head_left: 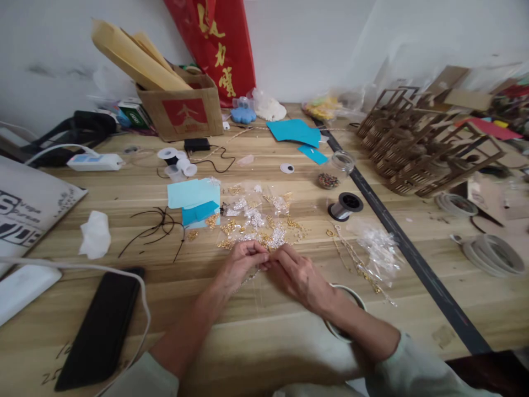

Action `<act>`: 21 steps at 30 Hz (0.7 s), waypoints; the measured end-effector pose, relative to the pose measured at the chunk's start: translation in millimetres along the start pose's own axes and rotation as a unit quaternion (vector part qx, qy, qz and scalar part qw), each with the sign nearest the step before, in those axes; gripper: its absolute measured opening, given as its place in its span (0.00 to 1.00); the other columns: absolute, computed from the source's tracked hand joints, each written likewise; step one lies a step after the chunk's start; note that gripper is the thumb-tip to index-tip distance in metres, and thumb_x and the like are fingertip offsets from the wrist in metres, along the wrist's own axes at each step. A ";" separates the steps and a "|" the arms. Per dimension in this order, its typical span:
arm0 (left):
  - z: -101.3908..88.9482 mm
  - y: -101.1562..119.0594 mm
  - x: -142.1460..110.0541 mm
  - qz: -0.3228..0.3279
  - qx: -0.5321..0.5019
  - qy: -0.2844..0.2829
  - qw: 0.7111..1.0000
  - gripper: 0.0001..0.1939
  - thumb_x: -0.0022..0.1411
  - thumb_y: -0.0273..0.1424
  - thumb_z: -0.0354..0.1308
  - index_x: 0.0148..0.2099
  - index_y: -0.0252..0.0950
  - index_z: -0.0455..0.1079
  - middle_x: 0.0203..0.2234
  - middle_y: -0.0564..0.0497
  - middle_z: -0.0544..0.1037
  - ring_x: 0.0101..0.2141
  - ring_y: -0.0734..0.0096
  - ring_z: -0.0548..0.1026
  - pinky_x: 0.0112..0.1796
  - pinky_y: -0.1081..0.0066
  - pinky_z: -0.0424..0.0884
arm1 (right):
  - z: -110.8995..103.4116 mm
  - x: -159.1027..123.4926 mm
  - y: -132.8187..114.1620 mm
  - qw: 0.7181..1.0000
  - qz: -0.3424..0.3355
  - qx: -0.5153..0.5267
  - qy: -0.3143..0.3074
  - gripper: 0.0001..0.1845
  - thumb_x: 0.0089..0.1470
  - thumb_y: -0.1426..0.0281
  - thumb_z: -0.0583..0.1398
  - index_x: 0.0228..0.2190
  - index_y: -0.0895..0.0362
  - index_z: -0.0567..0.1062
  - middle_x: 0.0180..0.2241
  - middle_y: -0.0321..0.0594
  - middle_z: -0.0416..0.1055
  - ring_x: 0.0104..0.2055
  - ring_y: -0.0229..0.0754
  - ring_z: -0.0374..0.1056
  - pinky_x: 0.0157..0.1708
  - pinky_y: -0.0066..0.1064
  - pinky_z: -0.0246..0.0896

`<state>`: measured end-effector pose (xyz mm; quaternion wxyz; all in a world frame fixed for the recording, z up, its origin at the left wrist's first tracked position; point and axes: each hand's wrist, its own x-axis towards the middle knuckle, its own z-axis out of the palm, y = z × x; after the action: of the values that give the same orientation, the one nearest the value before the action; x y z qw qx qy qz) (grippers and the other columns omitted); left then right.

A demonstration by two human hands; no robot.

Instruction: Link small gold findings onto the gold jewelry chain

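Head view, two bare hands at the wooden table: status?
Left hand, right hand: fingertips meeting, any held item too small to tell. Thin silver-coloured chain by left hand. Small gold and silver pieces close beyond.

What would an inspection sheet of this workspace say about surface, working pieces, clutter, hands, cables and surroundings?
Surface: wooden tabletop, handwriting near left.
Working pieces: small gold and silver pieces ahead of the hands; silvery chain beside the left hand.
Clutter: blue cards, black spool, crumpled clear plastic.
Hands: left and right hand meet, fingers closed; anything gripped is too small to tell.
Cables: white cable at left; black cord farther back.
Surroundings: red bag against pale wall.
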<state>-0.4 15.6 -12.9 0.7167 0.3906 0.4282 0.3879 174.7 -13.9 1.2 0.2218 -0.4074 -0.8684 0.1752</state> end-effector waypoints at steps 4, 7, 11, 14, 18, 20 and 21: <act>1.8 0.8 0.3 -0.002 0.001 0.009 1.000 0.11 0.43 0.33 0.69 0.24 0.31 0.72 0.18 0.50 0.76 0.22 0.75 0.72 0.27 0.74 0.67 | -6.4 -0.7 -3.1 0.998 -0.027 -0.056 -0.025 0.13 0.56 0.83 0.51 0.41 0.57 0.65 0.36 0.42 0.66 0.29 0.38 0.64 0.22 0.26 0.57; 2.3 1.3 0.3 -0.005 0.007 0.017 1.000 0.12 0.42 0.32 0.70 0.24 0.31 0.72 0.18 0.51 0.76 0.21 0.75 0.72 0.27 0.74 0.67 | -8.7 -0.2 -3.6 0.997 -0.040 -0.063 -0.024 0.12 0.57 0.81 0.50 0.42 0.58 0.65 0.36 0.42 0.66 0.28 0.37 0.64 0.21 0.26 0.57; 1.2 0.4 0.7 0.004 0.008 0.028 1.000 0.10 0.41 0.30 0.69 0.23 0.31 0.71 0.18 0.51 0.76 0.21 0.75 0.72 0.27 0.73 0.67 | -7.5 2.8 -1.4 0.999 -0.030 -0.021 -0.006 0.09 0.59 0.80 0.50 0.38 0.59 0.67 0.34 0.42 0.66 0.28 0.37 0.64 0.23 0.25 0.57; 1.0 0.1 0.7 0.014 0.003 0.029 0.999 0.08 0.43 0.28 0.68 0.23 0.32 0.71 0.18 0.51 0.76 0.22 0.74 0.73 0.28 0.73 0.67 | -6.5 6.4 1.1 0.998 -0.004 0.059 0.028 0.08 0.61 0.78 0.51 0.34 0.58 0.68 0.32 0.41 0.66 0.29 0.37 0.64 0.27 0.26 0.59; 1.8 1.0 0.3 0.022 -0.003 0.021 1.000 0.07 0.46 0.28 0.67 0.25 0.32 0.72 0.18 0.51 0.77 0.23 0.74 0.73 0.28 0.74 0.67 | -6.7 10.4 4.0 0.985 0.031 0.156 0.071 0.06 0.60 0.76 0.54 0.32 0.58 0.69 0.30 0.40 0.68 0.29 0.37 0.65 0.29 0.27 0.60; 2.4 1.9 0.0 0.025 -0.007 0.018 1.000 0.07 0.46 0.29 0.67 0.25 0.32 0.72 0.18 0.51 0.77 0.23 0.74 0.73 0.29 0.73 0.67 | -7.0 11.4 4.9 0.979 0.047 0.179 0.082 0.05 0.59 0.75 0.55 0.31 0.58 0.69 0.29 0.39 0.69 0.28 0.36 0.65 0.28 0.26 0.59; 2.7 2.5 0.0 0.024 -0.008 0.017 1.000 0.07 0.46 0.29 0.67 0.24 0.32 0.72 0.18 0.51 0.77 0.23 0.74 0.73 0.29 0.73 0.67 | -7.3 11.7 5.1 0.977 0.055 0.187 0.082 0.05 0.59 0.75 0.55 0.30 0.58 0.70 0.28 0.38 0.69 0.28 0.36 0.65 0.28 0.26 0.59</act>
<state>1.5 15.9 -9.8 0.7030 0.3884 0.4276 0.4150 175.1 -0.7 7.7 0.3546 -0.4192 -0.7753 0.3121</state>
